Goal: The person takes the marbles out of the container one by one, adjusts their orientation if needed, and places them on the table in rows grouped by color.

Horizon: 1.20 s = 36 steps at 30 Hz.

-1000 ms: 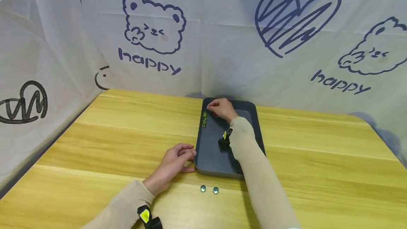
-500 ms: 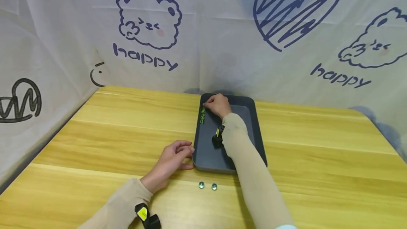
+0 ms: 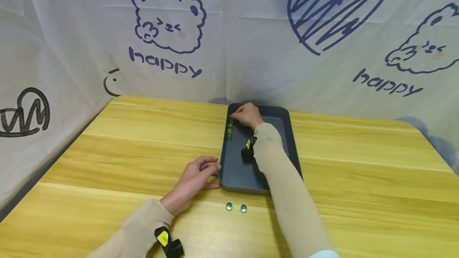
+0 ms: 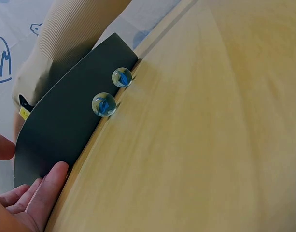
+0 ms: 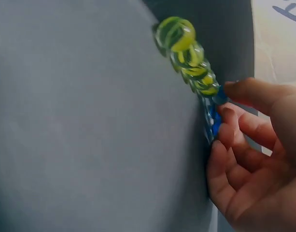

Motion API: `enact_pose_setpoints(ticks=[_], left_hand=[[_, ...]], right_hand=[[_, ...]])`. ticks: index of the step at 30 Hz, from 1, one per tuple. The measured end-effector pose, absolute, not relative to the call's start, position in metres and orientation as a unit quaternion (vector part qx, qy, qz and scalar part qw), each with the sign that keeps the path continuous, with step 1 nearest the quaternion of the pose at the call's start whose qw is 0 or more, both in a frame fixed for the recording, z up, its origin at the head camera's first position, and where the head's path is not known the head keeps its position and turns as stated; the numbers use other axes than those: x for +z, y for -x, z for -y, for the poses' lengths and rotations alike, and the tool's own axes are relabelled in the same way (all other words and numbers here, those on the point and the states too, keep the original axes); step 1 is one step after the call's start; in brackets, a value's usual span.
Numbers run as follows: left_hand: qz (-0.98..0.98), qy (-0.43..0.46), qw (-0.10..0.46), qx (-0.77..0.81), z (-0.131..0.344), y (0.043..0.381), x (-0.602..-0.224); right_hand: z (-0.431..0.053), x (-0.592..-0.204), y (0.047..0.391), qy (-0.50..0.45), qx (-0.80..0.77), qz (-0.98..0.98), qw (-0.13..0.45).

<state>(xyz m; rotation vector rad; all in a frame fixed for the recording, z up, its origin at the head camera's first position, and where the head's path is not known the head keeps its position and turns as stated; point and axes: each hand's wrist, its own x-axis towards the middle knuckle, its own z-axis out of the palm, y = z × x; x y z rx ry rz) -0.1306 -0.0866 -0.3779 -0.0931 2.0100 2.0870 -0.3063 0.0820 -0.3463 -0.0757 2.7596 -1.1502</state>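
Inside the dark grey tray (image 3: pixel 240 170), a row of green-yellow marbles (image 5: pixel 186 55) lies along the left wall. My right hand (image 3: pixel 248 114) is at the far end of that row. Its thumb and fingertips pinch a blue marble (image 5: pixel 220 94) right beside the last green-yellow one. More blue shows below it, partly hidden by the fingers. Outside the tray, my left hand (image 3: pixel 195 176) rests on the table with fingertips at the tray's near left side. Two clear marbles with blue swirls, a left one (image 3: pixel 229 206) and a right one (image 3: pixel 244 208), sit on the table before the tray.
The wooden table (image 3: pixel 143 122) reaches back to a white cloth (image 3: pixel 251 51) with drawn bears and a heart. The tray's far end stands close to that cloth. My right forearm (image 3: pixel 290 194) crosses over the tray's near right part.
My right fingertips have shifted slightly left, closer to the tray wall and the end of the row. The head view has tilted a little; my left hand keeps its place by the tray.
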Motion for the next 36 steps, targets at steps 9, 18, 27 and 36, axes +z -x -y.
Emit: enact_pose_setpoints(ticks=[9, 18, 27, 36], left_hand=[[-0.684, 0.031, 0.123, 0.719, 0.086, 0.130, -0.379], [-0.688, 0.041, 0.120, 0.714, 0.092, 0.134, -0.376], [-0.688, 0.048, 0.124, 0.713, 0.093, 0.135, -0.378], [-0.686, 0.041, 0.131, 0.714, 0.088, 0.133, -0.378]], right_hand=[[-0.096, -0.327, 0.307, 0.094, -0.393, -0.903, 0.148], [-0.107, -0.286, 0.290, 0.184, -0.395, -0.891, 0.127], [-0.121, -0.272, 0.253, 0.247, -0.450, -0.855, 0.076], [-0.150, -0.280, 0.189, 0.224, -0.488, -0.842, 0.040]])
